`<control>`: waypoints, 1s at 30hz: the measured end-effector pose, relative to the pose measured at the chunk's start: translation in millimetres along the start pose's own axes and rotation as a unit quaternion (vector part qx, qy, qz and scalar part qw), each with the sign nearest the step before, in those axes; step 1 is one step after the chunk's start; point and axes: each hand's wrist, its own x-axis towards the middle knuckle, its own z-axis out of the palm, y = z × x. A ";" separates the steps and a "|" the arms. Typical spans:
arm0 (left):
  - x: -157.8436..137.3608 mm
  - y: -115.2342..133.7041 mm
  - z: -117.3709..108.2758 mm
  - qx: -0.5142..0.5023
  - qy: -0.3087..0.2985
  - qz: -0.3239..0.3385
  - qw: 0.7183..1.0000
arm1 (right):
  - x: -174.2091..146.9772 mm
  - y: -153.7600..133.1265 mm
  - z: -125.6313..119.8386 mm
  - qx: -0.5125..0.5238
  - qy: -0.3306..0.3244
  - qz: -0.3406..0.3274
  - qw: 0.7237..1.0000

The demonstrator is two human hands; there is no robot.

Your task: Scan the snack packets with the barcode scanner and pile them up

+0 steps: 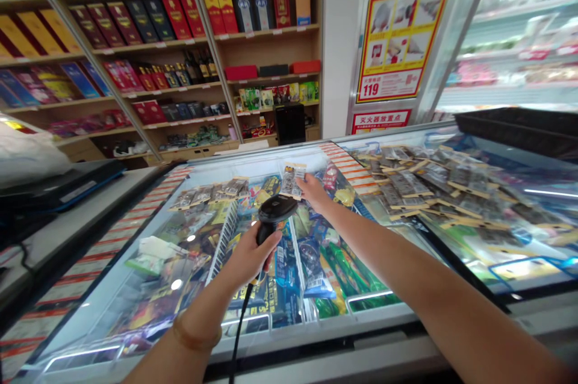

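My left hand is wrapped round the handle of a black barcode scanner, whose cord hangs down toward me. The scanner's head points away from me, just in front of a small flat snack packet. My right hand pinches that packet by its right edge, above the freezer's glass top. A few similar packets lie in a row on the glass to the left. On the right, a large spread-out pile of such packets covers the glass.
Under the glass, wire baskets hold frozen goods in bright wrappers. A black tray stands at the far right, and a dark electronic device sits on the left counter. Shelves of boxed goods line the back wall beside a red poster.
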 end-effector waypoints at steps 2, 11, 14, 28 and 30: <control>0.7 -0.4 1.1 -0.007 0.000 -0.001 1.000 | 0.8 1.6 -1.4 -0.023 0.012 -0.010 1.000; -1.6 24.5 -46.0 0.045 0.202 0.005 0.978 | 4.2 -15.3 17.2 -0.109 0.109 0.047 0.987; -5.4 34.7 -73.8 -0.018 0.281 0.008 0.960 | 16.7 -28.0 58.9 -0.113 0.066 0.107 0.986; -6.0 36.2 -89.3 -0.133 0.307 0.017 0.942 | 64.4 -19.5 174.3 -0.173 0.044 0.108 0.978; -3.2 35.7 -81.2 -0.131 0.288 0.018 0.949 | 57.3 -22.5 142.5 -0.182 0.059 0.091 0.977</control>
